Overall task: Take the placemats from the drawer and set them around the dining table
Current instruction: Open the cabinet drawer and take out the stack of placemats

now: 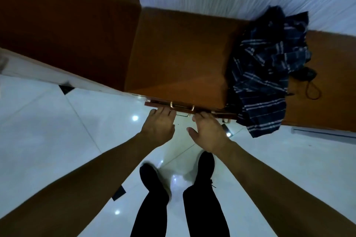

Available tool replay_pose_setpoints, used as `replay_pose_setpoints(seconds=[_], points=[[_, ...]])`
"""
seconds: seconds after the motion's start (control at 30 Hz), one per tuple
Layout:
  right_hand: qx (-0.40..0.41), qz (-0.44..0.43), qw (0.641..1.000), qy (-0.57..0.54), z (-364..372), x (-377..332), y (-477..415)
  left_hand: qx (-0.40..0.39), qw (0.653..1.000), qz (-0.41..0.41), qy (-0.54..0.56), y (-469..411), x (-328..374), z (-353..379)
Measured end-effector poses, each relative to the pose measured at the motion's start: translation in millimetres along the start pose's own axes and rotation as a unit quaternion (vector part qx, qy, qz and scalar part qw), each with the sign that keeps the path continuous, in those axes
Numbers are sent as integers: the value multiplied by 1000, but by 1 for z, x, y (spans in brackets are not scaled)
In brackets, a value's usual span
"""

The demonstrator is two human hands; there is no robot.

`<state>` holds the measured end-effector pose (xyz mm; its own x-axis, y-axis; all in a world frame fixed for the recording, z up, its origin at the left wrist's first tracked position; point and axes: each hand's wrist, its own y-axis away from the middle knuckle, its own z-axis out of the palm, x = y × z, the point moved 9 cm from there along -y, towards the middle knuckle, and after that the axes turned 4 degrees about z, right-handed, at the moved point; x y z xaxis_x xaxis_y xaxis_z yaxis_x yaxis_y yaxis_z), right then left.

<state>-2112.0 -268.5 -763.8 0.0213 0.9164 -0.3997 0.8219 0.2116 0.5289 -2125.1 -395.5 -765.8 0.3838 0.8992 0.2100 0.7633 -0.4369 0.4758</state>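
Note:
I look straight down at a brown wooden cabinet [179,59]. Its top drawer front [161,104] sticks out only a little and carries a brass handle [182,110]. My left hand [159,126] has its fingers curled onto the drawer front's edge just left of the handle. My right hand [207,131] holds the same edge right of the handle, thumb spread apart. The inside of the drawer is hidden and no placemat is in view.
A dark blue striped cloth [267,67] lies heaped on the cabinet top at the right and hangs over its front. A black cord [313,86] lies beside it. Glossy white floor tiles [57,140] and my two black shoes are below.

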Motion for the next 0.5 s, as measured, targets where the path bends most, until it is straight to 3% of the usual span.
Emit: replay_pose_setpoints(seconds=[0.27, 0.5], points=[[-17, -51, 998, 37, 60, 17, -68, -21, 998, 56, -34, -68, -3, 78], [19, -89, 995, 31, 81, 24, -75, -14, 996, 77, -30, -82, -16, 103]])
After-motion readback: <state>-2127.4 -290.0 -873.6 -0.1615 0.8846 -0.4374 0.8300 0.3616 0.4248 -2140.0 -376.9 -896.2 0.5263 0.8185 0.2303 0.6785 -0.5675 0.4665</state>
